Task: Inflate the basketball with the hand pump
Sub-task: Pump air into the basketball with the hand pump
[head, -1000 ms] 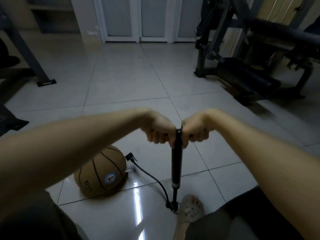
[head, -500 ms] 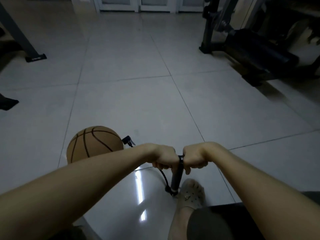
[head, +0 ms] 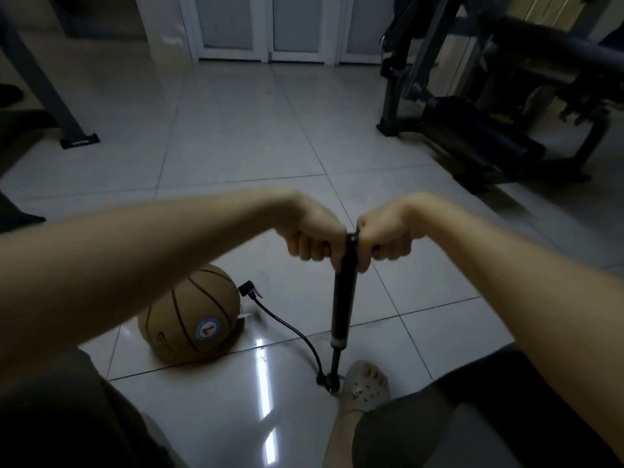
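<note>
A black hand pump [head: 341,309] stands upright on the tiled floor, its handle raised high. My left hand [head: 312,236] grips the left half of the handle and my right hand [head: 385,236] grips the right half. A foot in a pale clog [head: 364,388] stands beside the pump's base. A black hose [head: 290,327] runs from the base to a nozzle [head: 249,289] beside the orange-brown basketball [head: 192,315], which lies on the floor to the left, partly hidden by my left forearm.
A dark weight bench and gym machine [head: 489,130] stand at the right. A metal frame leg [head: 44,92] slants down at the left. White doors [head: 263,25] close off the far wall. Glossy floor tiles lie between them.
The pump handle has risen from its pushed-down position half a second ago, with both hands still gripping it. The view has tilted back up.
</note>
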